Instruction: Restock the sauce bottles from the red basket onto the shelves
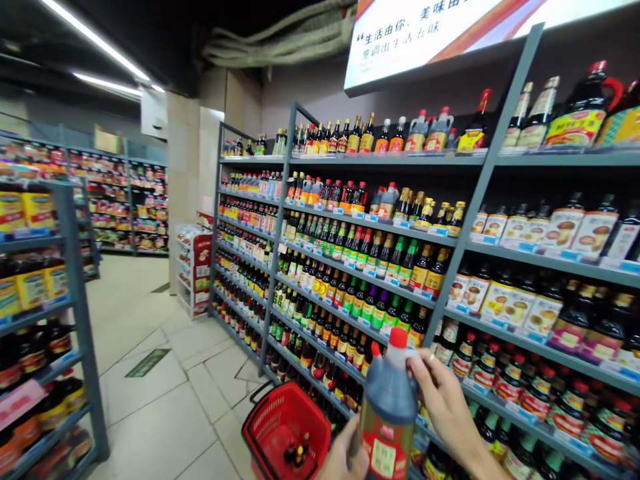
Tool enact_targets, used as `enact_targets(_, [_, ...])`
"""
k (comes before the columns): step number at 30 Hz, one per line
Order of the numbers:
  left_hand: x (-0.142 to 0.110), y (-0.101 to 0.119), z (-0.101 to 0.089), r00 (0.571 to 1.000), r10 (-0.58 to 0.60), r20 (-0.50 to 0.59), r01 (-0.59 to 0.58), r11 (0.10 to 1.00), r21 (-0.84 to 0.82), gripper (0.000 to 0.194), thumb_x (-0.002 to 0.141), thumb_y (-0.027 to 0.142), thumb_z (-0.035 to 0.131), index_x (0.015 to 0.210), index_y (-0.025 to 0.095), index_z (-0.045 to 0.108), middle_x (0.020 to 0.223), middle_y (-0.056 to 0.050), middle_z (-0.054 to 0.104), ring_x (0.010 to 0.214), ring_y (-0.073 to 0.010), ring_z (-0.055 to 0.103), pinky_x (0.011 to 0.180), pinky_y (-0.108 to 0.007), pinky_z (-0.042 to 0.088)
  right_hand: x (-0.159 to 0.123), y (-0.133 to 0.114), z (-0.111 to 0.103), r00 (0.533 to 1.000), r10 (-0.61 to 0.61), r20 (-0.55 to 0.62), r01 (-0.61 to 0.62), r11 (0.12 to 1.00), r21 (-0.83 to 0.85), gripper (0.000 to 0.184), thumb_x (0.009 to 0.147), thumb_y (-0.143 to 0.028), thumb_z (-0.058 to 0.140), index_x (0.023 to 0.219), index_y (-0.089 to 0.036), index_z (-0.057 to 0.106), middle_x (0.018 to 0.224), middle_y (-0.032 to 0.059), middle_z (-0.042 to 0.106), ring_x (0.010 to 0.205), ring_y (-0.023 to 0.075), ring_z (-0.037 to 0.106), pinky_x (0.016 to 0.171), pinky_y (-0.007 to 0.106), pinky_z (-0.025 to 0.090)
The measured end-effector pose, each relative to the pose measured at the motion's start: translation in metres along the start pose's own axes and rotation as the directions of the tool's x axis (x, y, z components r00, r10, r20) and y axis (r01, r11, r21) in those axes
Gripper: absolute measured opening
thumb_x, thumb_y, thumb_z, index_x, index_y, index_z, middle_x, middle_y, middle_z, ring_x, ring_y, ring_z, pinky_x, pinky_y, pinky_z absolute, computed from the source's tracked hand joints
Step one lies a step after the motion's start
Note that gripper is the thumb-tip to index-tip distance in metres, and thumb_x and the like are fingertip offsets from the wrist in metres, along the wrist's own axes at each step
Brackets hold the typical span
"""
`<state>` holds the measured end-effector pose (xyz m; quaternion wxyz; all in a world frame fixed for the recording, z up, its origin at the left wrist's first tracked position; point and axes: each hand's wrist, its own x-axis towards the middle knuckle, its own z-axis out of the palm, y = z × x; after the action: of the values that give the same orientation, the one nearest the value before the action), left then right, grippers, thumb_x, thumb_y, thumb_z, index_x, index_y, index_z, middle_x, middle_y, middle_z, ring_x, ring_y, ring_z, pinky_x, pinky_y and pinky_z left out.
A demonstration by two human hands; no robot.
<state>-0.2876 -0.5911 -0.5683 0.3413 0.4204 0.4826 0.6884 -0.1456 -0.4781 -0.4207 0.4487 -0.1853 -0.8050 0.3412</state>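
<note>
the large translucent plastic bottle (389, 417) of dark liquid, red-capped, with a red and cream label, was upright at five o'clock. the right hand (443, 393) had its fingers closed at the neck; the left hand (344, 455) clasped its lower side. at half past six, a red plastic basket (265, 427) held small dark bottles (299, 455).

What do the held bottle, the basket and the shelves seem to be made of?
Bottle: probably clear plastic, glossy; dark liquid shows through its side.
Basket: moulded plastic, smooth red; slotted walls suggest this.
Shelves: likely painted metal, grey; thin, straight edges and posts.
</note>
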Motion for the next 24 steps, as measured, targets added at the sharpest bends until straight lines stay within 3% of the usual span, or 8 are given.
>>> enact_targets(2, [0.045,0.036,-0.042,0.992,0.126,0.030,-0.128,0.988,0.088,0.090,0.080,0.085,0.059,0.145,0.022,0.060,0.149,-0.016,0.063,0.141,-0.0351,0.059,0.122,-0.049,0.047,0.051,-0.017,0.012,0.998,-0.065,0.008,0.065,0.997,-0.031,0.038,0.105,-0.055,0.051,0.095,-0.020,0.059,0.082,0.0007,0.056,0.074,0.0143,0.049,0.065,0.025,0.040])
enact_targets(4, [0.094,0.086,-0.076,0.977,0.213,0.017,-0.212,0.958,0.194,0.075,0.091,0.071,0.059,0.147,0.020,0.056,0.149,-0.016,0.063,0.138,-0.0305,0.061,0.123,-0.048,0.045,0.107,-0.029,0.018,0.992,-0.128,0.015,0.129,0.989,-0.079,0.039,0.105,-0.056,0.050,0.093,-0.019,0.059,0.083,0.0005,0.056,0.073,0.0138,0.047,0.063,0.026,0.036])
enact_targets(6, [0.148,0.140,-0.100,0.952,0.295,0.079,-0.305,0.925,0.226,0.064,0.095,0.063,0.059,0.142,0.019,0.060,0.150,-0.015,0.062,0.138,-0.0275,0.061,0.122,-0.045,0.045,0.165,-0.035,0.021,0.980,-0.197,0.020,0.198,0.972,-0.126,0.042,0.104,-0.057,0.051,0.090,-0.019,0.059,0.083,0.0008,0.056,0.072,0.0135,0.045,0.061,0.027,0.034])
enact_targets(9, [0.236,0.206,-0.120,0.902,0.404,0.153,-0.432,0.849,0.304,0.057,0.095,0.060,0.062,0.133,0.017,0.067,0.146,-0.015,0.066,0.132,-0.0268,0.065,0.117,-0.043,0.049,0.251,-0.032,0.023,0.953,-0.303,0.007,0.300,0.942,-0.152,0.042,0.103,-0.058,0.053,0.087,-0.019,0.058,0.082,0.0009,0.055,0.069,0.0129,0.043,0.060,0.028,0.033])
enact_targets(13, [0.352,0.255,-0.128,0.848,0.456,0.270,-0.522,0.805,0.282,0.066,0.090,0.062,0.068,0.131,0.011,0.066,0.140,-0.020,0.069,0.126,-0.0295,0.068,0.109,-0.045,0.055,0.356,-0.019,0.022,0.905,-0.421,-0.058,0.408,0.900,-0.151,0.040,0.104,-0.054,0.053,0.086,-0.019,0.057,0.081,0.0018,0.056,0.068,0.0129,0.045,0.059,0.028,0.034])
enact_targets(17, [0.447,0.291,-0.123,0.825,0.478,0.300,-0.560,0.758,0.333,0.069,0.084,0.059,0.077,0.131,0.010,0.064,0.140,-0.022,0.068,0.125,-0.0299,0.068,0.104,-0.045,0.057,0.452,-0.013,0.016,0.859,-0.502,-0.096,0.482,0.858,-0.178,0.038,0.103,-0.049,0.054,0.080,-0.018,0.057,0.076,0.0016,0.054,0.067,0.0129,0.045,0.059,0.028,0.035])
enact_targets(20, [0.501,0.321,-0.116,0.786,0.522,0.331,-0.612,0.732,0.299,0.064,0.084,0.056,0.078,0.127,0.011,0.065,0.136,-0.021,0.070,0.117,-0.0285,0.071,0.092,-0.042,0.061,0.518,-0.019,0.015,0.816,-0.564,-0.128,0.528,0.817,-0.230,0.040,0.103,-0.048,0.057,0.078,-0.018,0.057,0.074,0.0016,0.054,0.067,0.0128,0.046,0.059,0.028,0.036])
enact_targets(24, [0.554,0.367,-0.114,0.733,0.545,0.406,-0.674,0.662,0.328,0.059,0.080,0.059,0.080,0.114,0.013,0.068,0.119,-0.018,0.075,0.103,-0.0278,0.073,0.081,-0.041,0.062,0.593,-0.037,0.016,0.760,-0.636,-0.132,0.567,0.749,-0.341,0.043,0.102,-0.055,0.059,0.079,-0.018,0.058,0.073,0.0018,0.054,0.069,0.0133,0.047,0.060,0.027,0.041])
